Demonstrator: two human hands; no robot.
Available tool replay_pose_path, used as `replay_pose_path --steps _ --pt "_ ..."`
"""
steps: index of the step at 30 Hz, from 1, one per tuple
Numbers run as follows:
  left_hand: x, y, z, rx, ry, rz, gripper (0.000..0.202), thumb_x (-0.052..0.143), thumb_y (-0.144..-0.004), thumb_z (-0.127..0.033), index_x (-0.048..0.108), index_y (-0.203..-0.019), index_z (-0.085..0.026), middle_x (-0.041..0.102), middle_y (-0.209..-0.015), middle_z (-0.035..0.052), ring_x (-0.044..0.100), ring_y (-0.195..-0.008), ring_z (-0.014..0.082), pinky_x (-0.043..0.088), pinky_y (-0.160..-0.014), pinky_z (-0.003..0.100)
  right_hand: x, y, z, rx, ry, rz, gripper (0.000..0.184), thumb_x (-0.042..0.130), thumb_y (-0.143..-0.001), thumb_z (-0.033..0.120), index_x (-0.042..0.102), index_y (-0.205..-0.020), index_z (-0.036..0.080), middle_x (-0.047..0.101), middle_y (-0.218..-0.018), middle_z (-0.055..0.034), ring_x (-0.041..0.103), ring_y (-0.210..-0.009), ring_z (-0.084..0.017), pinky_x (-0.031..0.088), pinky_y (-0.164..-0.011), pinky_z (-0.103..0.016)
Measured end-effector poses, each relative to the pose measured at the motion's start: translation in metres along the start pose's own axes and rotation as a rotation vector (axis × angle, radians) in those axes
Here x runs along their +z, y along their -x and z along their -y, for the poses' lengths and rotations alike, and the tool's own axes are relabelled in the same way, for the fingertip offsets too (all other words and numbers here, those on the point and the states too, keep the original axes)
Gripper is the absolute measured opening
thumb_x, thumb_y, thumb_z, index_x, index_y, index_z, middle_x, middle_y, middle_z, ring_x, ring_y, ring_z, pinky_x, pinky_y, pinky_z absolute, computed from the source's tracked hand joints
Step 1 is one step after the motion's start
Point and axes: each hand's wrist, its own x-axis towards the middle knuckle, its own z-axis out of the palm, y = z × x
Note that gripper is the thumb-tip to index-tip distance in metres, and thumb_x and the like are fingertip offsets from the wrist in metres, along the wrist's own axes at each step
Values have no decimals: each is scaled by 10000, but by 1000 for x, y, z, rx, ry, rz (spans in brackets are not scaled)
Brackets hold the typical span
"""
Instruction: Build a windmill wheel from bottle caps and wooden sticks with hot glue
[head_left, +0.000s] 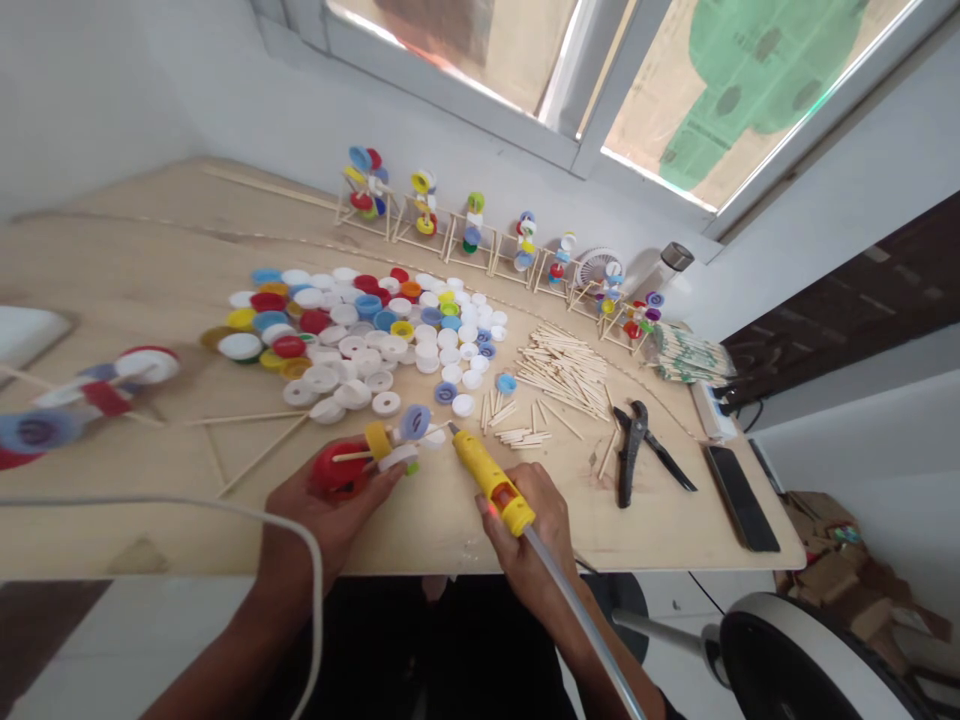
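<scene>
My left hand (322,510) is closed around a small wheel of bottle caps (375,450) on thin sticks, with red, yellow, blue and white caps showing. My right hand (529,535) grips a yellow soldering-iron-like tool (491,480). Its metal tip points up-left and ends just beside the cap wheel. A grey cord runs from the tool's handle back toward me. Both hands rest near the front edge of the wooden board (150,290).
A heap of loose bottle caps (360,330) lies mid-board, with a pile of wooden sticks (562,370) to its right. Black pliers (630,450), a phone (739,495) and a finished row of cap wheels (480,230) along the wall. Another cap wheel (82,400) sits at left.
</scene>
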Motion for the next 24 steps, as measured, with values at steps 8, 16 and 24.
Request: replay_pose_path --steps 8,16,24 --pt "0 0 -1 0 13 -31 424 814 -501 -493 749 -816 -217 767 -734 2 705 -769 235 587 -782 357 1 1 1 15 0 8 205 509 -977 366 507 -812 245 598 -740 -15 553 -678 -189 380 -606 -310" --pt "3 -4 4 -56 138 -24 410 835 -462 -417 757 -797 -193 768 -737 7 685 -735 209 571 -712 320 -3 1 -6 51 4 25 217 518 -968 391 529 -819 234 592 -760 -18 567 -706 -196 408 -632 -309" --pt "5 -12 9 -153 253 24 394 860 -441 -378 754 -762 -175 768 -755 21 684 -743 201 573 -741 334 -43 -1 -61 136 139 -102 173 541 -958 379 577 -905 217 623 -823 -33 604 -766 -204 462 -673 -312"
